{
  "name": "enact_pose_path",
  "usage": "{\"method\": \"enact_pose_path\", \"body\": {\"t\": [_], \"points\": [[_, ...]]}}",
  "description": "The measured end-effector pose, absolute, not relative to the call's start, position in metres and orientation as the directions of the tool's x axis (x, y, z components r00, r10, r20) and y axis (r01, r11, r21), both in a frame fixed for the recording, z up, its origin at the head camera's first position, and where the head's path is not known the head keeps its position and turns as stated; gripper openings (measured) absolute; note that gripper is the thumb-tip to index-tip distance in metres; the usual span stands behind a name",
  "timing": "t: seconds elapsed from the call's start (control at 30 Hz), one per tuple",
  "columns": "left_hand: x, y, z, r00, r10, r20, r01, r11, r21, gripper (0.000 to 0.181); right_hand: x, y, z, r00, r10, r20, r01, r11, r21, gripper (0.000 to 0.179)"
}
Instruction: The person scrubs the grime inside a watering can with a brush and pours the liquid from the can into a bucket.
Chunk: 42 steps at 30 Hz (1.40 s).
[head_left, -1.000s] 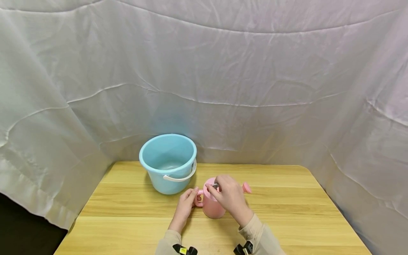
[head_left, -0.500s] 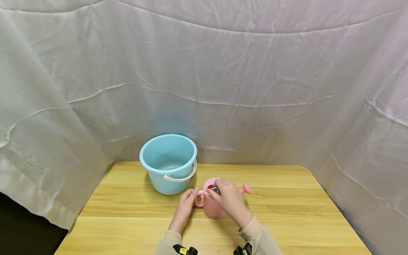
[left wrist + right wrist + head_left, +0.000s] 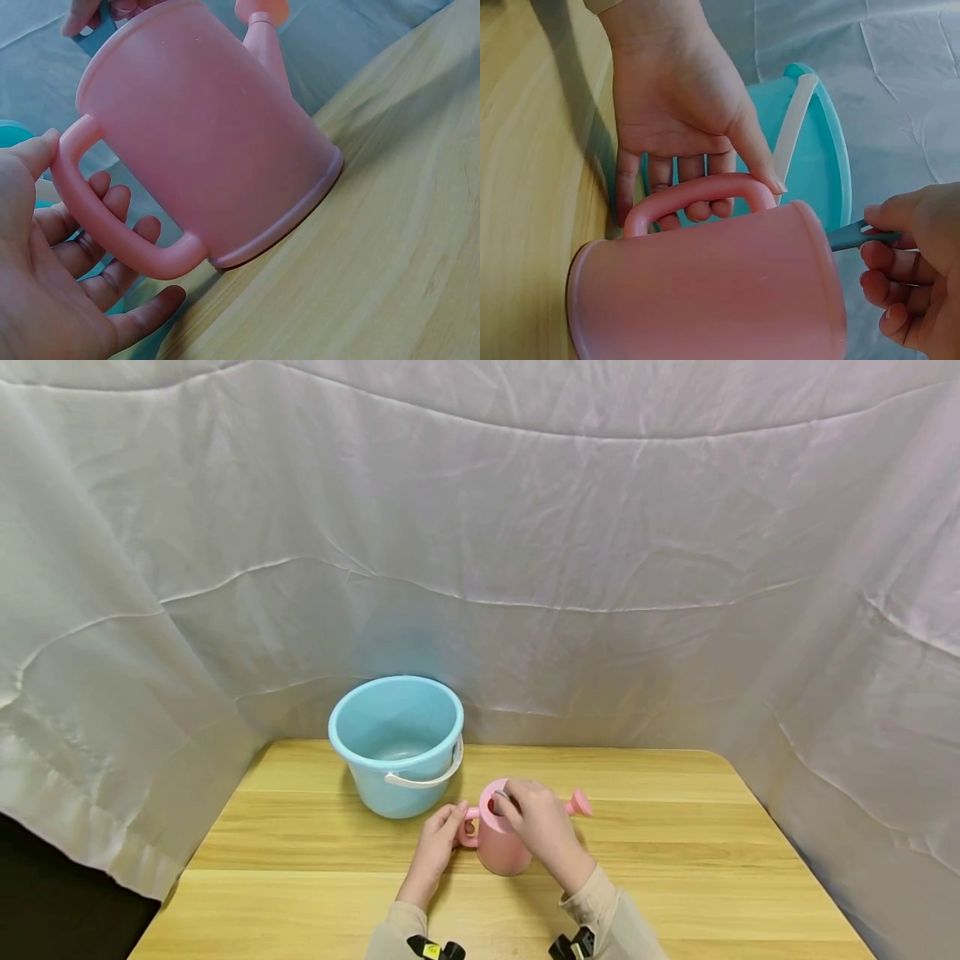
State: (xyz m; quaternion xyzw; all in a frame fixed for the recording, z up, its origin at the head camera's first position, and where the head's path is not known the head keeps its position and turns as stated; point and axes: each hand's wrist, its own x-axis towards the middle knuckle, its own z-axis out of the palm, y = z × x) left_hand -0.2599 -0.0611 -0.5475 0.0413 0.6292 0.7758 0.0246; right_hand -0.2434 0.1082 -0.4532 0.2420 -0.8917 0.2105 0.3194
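Note:
A pink watering can (image 3: 504, 850) stands upright on the wooden table, its spout pointing right. My left hand (image 3: 435, 843) holds its handle (image 3: 112, 229), thumb against the top of the loop and fingers curled through behind it. Over the can's opening, my right hand (image 3: 543, 825) pinches the slotted end of a slim grey-blue utensil (image 3: 847, 237) between thumb and fingers. The utensil's other end is hidden inside the can, so its kind does not show. In the right wrist view the remaining fingers of the right hand (image 3: 919, 274) curl loosely beside the rim.
A light blue bucket (image 3: 397, 789) with a white handle (image 3: 427, 779) stands behind and left of the can. A pale grey curtain (image 3: 570, 568) hangs around the back and sides of the table (image 3: 675, 868).
My right hand has dipped and shifted slightly at the can's opening, and the utensil has changed its tilt there. The left hand, can and bucket look the same.

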Motion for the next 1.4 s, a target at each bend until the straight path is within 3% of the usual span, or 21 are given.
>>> {"method": "enact_pose_path", "body": {"t": [0.23,0.57,1.1,1.4], "points": [[-0.261,-0.061,-0.549,-0.995,0.088,0.038,0.020,-0.200,0.979,0.056,-0.243,0.108,-0.443,-0.699,-0.270,0.662,-0.577,0.759,-0.300,0.034],[-0.261,-0.063,-0.550,-0.998,0.063,0.030,0.020,-0.144,0.989,0.054,-0.240,0.108,-0.428,-0.642,-0.270,0.718,-0.637,0.709,-0.303,0.029],[-0.262,-0.062,-0.550,-0.997,0.077,0.031,0.016,-0.189,0.982,0.053,-0.240,0.105,-0.443,-0.779,-0.295,0.553,-0.524,0.790,-0.317,0.032],[-0.261,-0.061,-0.549,-0.996,0.083,0.027,0.010,-0.194,0.981,0.055,-0.241,0.106,-0.445,-0.768,-0.306,0.562,-0.514,0.818,-0.257,0.030]]}}
